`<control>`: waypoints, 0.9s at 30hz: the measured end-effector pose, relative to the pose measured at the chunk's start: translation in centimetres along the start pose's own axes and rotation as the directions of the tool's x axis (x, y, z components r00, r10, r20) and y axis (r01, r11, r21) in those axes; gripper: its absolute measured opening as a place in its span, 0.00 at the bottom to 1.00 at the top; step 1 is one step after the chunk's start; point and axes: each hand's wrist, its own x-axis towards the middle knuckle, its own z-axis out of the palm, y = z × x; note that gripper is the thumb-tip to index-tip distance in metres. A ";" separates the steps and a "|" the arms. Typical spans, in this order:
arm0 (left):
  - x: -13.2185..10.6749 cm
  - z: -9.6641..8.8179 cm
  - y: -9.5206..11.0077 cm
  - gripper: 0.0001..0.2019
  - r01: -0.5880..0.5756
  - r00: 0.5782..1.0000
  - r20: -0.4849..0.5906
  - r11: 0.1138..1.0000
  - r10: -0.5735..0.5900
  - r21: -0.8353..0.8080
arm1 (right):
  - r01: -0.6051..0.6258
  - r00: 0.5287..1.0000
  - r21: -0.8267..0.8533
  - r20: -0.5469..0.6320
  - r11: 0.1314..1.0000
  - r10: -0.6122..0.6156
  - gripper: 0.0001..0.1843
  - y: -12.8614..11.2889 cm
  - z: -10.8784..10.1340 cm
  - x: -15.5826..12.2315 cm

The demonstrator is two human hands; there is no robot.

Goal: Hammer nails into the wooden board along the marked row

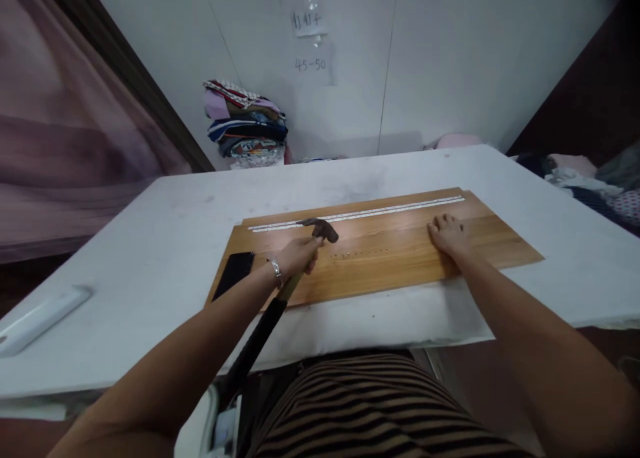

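Observation:
My left hand [299, 253] is closed around the upper handle of a claw hammer [290, 288], just below its metal head. The head is over a wooden board [390, 271], and the black grip slants down toward my lap. My right hand [447, 233] rests on the board's right part, fingers slightly bent and apart, with nothing visible in it. Between the hands runs a row of small dark nails [357, 253]; whether they stand in the wood is too small to tell. Two white marked strips [380, 211] lie along the board's far side.
A black phone [234, 275] lies on the board's left end. The white table [175, 245] carries a long white object [43, 318] at left. Folded clothes [247, 125] are stacked by the wall, beneath paper notes [310, 65]. More fabric [585, 178] lies at right; a pink curtain [65, 125] hangs left.

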 end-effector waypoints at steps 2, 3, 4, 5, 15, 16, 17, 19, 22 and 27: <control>0.3 0.5 -0.6 0.16 -0.031 0.999 0.039 0.988 0.026 0.148 | 0.003 0.999 -0.052 -0.036 0.999 -0.004 0.26 0.1 1.2 -0.7; 0.4 0.7 -0.7 0.17 -0.040 0.998 0.054 0.979 0.030 0.202 | 0.012 0.999 -0.055 -0.042 0.998 -0.014 0.26 0.1 1.5 -0.9; 0.6 0.9 -0.7 0.16 -0.050 0.998 0.059 0.971 0.037 0.234 | 0.019 0.999 -0.052 -0.040 0.998 -0.021 0.26 0.1 1.8 -1.0; 0.8 1.1 -0.6 0.14 -0.059 0.997 0.060 0.966 0.045 0.252 | 0.025 0.999 -0.044 -0.037 0.999 -0.026 0.27 0.1 1.9 -1.0; 2.0 2.5 -0.5 0.14 -0.179 0.983 0.047 0.846 0.180 0.502 | 0.031 0.997 -0.011 -0.067 0.999 -0.032 0.27 -0.2 2.2 -0.7; 2.0 2.6 -0.5 0.15 -0.180 0.982 0.044 0.833 0.185 0.524 | 0.031 0.997 -0.010 -0.066 0.999 -0.031 0.27 -0.3 2.2 -0.7; 2.0 2.7 -0.5 0.16 -0.179 0.981 0.038 0.817 0.190 0.548 | 0.030 0.997 -0.008 -0.065 1.000 -0.031 0.28 -0.3 2.2 -0.6; 1.9 3.0 -0.4 0.16 -0.173 0.979 0.014 0.782 0.205 0.599 | 0.027 0.998 -0.008 -0.063 1.000 -0.028 0.28 -0.3 2.1 -0.6; 1.7 3.5 -0.2 0.15 -0.163 0.975 -0.007 0.743 0.221 0.648 | 0.023 0.998 -0.009 -0.061 1.000 -0.023 0.28 -0.3 2.1 -0.4; 1.6 3.8 0.1 0.16 -0.174 0.970 -0.020 0.749 0.243 0.639 | 0.009 0.998 -0.008 -0.058 1.000 -0.010 0.27 -0.4 2.0 -0.4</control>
